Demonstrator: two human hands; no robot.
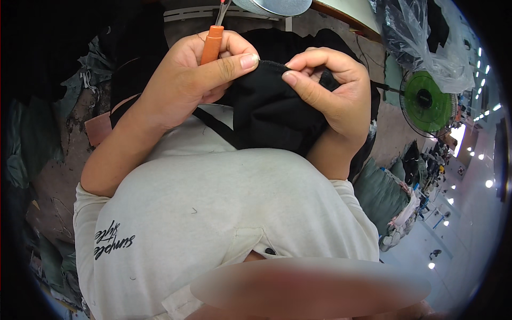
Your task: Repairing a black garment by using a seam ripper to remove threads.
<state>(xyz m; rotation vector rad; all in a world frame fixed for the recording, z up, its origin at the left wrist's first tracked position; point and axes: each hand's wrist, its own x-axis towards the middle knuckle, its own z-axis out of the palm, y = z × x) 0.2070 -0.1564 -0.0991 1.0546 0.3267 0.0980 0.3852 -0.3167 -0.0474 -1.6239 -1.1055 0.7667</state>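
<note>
My left hand (208, 66) is closed, its thumb and forefinger pinching the edge of a black cloth (272, 112). Tucked in that same hand is a seam ripper (212, 45) with an orange handle; its metal tip points up and away, with a red bit at the end. Across a short gap, thumb and fingers of my right hand (333, 80) pinch the same edge, so a short stretch of it runs between the two hands. The rest of the cloth hangs in folds over my lap. Part of it is hidden behind my right hand.
Beyond my hands stands a round grey metal thing (280, 6) beside a pale tabletop edge (349, 16). A clear plastic bag (421, 48) hangs at the far right, above a green fan (428, 101). Dark green cloth piles (34, 138) lie left; another green bundle (380, 192) lies right.
</note>
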